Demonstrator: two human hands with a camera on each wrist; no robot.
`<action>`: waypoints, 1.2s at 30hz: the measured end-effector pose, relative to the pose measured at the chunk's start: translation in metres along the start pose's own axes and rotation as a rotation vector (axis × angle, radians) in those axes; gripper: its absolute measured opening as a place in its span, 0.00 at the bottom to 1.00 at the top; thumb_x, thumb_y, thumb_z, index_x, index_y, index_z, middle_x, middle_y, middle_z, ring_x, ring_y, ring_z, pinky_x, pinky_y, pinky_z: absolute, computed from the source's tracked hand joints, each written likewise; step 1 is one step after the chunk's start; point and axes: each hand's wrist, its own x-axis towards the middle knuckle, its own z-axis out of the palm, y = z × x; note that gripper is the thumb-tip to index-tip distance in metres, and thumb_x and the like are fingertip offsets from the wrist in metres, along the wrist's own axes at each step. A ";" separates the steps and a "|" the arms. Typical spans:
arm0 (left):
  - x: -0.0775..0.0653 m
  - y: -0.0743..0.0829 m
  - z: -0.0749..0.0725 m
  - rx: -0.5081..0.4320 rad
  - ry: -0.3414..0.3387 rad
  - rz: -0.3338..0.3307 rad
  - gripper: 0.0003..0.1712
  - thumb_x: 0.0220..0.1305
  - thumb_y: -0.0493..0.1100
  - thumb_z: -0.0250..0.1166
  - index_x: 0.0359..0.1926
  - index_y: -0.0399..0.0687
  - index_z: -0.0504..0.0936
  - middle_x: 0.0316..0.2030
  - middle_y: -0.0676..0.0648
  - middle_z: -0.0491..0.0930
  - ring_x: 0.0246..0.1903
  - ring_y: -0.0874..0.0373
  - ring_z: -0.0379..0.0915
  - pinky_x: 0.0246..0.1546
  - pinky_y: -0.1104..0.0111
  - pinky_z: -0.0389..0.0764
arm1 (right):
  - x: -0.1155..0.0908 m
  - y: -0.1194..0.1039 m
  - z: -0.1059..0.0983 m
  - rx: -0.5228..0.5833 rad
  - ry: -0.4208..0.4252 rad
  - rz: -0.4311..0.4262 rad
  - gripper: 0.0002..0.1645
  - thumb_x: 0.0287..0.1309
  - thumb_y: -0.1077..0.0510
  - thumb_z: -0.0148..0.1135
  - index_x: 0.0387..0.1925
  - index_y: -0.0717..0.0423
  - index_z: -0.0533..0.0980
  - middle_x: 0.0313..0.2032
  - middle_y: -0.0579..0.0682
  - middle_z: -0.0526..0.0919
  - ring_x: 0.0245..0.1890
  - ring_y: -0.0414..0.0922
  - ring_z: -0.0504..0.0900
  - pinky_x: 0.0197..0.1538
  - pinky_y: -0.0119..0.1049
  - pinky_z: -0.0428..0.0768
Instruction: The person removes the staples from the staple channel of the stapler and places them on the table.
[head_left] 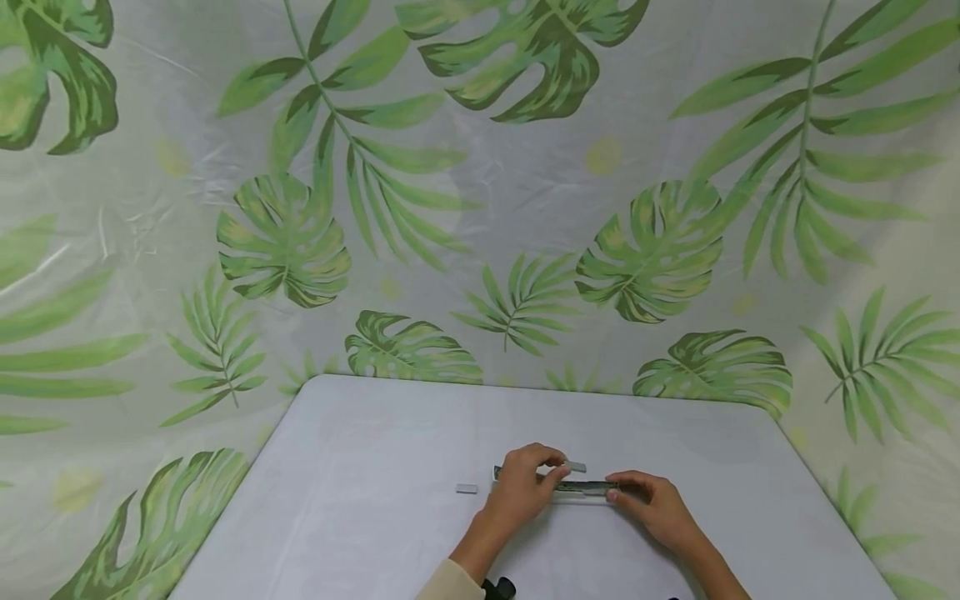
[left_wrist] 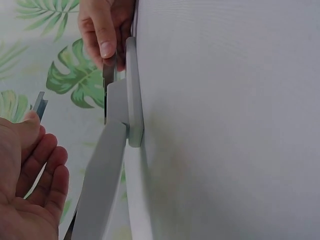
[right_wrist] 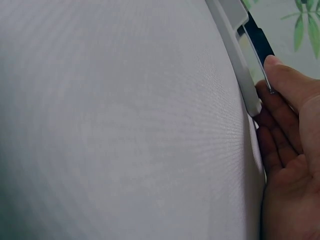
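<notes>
A stapler [head_left: 588, 498] with light grey parts and a dark magazine channel lies across the table, its long cover [left_wrist: 102, 175] swung away from the base [left_wrist: 134, 100]. My left hand [head_left: 522, 483] is over the stapler's left part and pinches a short grey staple strip [left_wrist: 40, 104] between thumb and index finger, its other fingers loosely bent. At the stapler's right end, my right hand [head_left: 654, 504] pinches the dark magazine [right_wrist: 259, 37] between thumb and fingers, close over the base. Part of the stapler is hidden behind the left hand in the head view.
Another small grey strip [head_left: 467, 488] lies on the white table [head_left: 375, 433], left of the stapler. Behind the table hangs a leaf-patterned sheet [head_left: 525, 208]. A small black object [head_left: 501, 588] shows at the left wrist.
</notes>
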 end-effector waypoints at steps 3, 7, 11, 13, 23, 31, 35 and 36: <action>0.000 0.000 -0.005 -0.015 0.025 0.008 0.10 0.68 0.48 0.70 0.45 0.50 0.89 0.40 0.53 0.89 0.43 0.65 0.84 0.46 0.71 0.85 | 0.000 -0.001 -0.001 -0.001 0.006 -0.009 0.15 0.62 0.46 0.72 0.49 0.43 0.86 0.46 0.39 0.90 0.49 0.32 0.84 0.55 0.34 0.81; -0.001 0.000 -0.013 -0.016 0.057 0.034 0.11 0.69 0.48 0.69 0.46 0.49 0.89 0.40 0.53 0.89 0.43 0.64 0.85 0.46 0.71 0.85 | 0.000 -0.001 -0.001 -0.006 0.002 0.003 0.15 0.62 0.45 0.72 0.49 0.42 0.86 0.46 0.38 0.89 0.50 0.32 0.83 0.56 0.34 0.81; -0.003 -0.002 -0.020 -0.014 0.073 0.041 0.11 0.69 0.47 0.69 0.47 0.49 0.89 0.41 0.53 0.89 0.43 0.63 0.85 0.46 0.70 0.85 | -0.001 -0.002 -0.001 -0.014 -0.002 0.015 0.15 0.62 0.44 0.72 0.49 0.41 0.86 0.46 0.37 0.89 0.51 0.32 0.83 0.57 0.35 0.81; -0.003 -0.004 -0.023 -0.012 0.078 0.038 0.11 0.69 0.47 0.69 0.47 0.49 0.89 0.42 0.53 0.89 0.44 0.63 0.85 0.47 0.68 0.86 | -0.001 -0.002 -0.002 -0.016 -0.002 0.012 0.15 0.62 0.44 0.72 0.49 0.41 0.86 0.46 0.37 0.89 0.51 0.32 0.83 0.57 0.36 0.81; -0.008 -0.016 -0.033 -0.006 0.100 0.022 0.10 0.70 0.46 0.69 0.47 0.48 0.88 0.42 0.52 0.89 0.44 0.61 0.85 0.45 0.64 0.87 | 0.000 0.000 0.000 -0.016 -0.004 0.032 0.15 0.62 0.43 0.72 0.48 0.39 0.86 0.47 0.37 0.89 0.52 0.33 0.83 0.58 0.36 0.80; -0.010 -0.022 -0.044 0.007 0.139 0.039 0.11 0.69 0.46 0.70 0.47 0.47 0.89 0.42 0.52 0.89 0.43 0.61 0.85 0.44 0.65 0.87 | -0.001 -0.002 0.000 -0.007 -0.002 0.032 0.15 0.61 0.44 0.73 0.49 0.41 0.86 0.47 0.38 0.89 0.51 0.32 0.83 0.58 0.35 0.80; -0.011 -0.024 -0.052 0.015 0.145 0.024 0.10 0.69 0.46 0.70 0.47 0.48 0.89 0.42 0.54 0.89 0.44 0.62 0.85 0.46 0.66 0.86 | -0.001 -0.003 -0.001 0.003 -0.004 0.033 0.15 0.61 0.45 0.73 0.49 0.41 0.86 0.46 0.38 0.89 0.50 0.31 0.83 0.57 0.34 0.81; -0.012 -0.024 -0.054 0.012 0.147 0.021 0.10 0.69 0.46 0.70 0.47 0.48 0.89 0.42 0.54 0.89 0.44 0.62 0.85 0.46 0.66 0.86 | -0.001 -0.003 -0.001 0.006 -0.005 0.033 0.15 0.61 0.45 0.73 0.49 0.42 0.86 0.46 0.38 0.89 0.50 0.31 0.83 0.57 0.34 0.81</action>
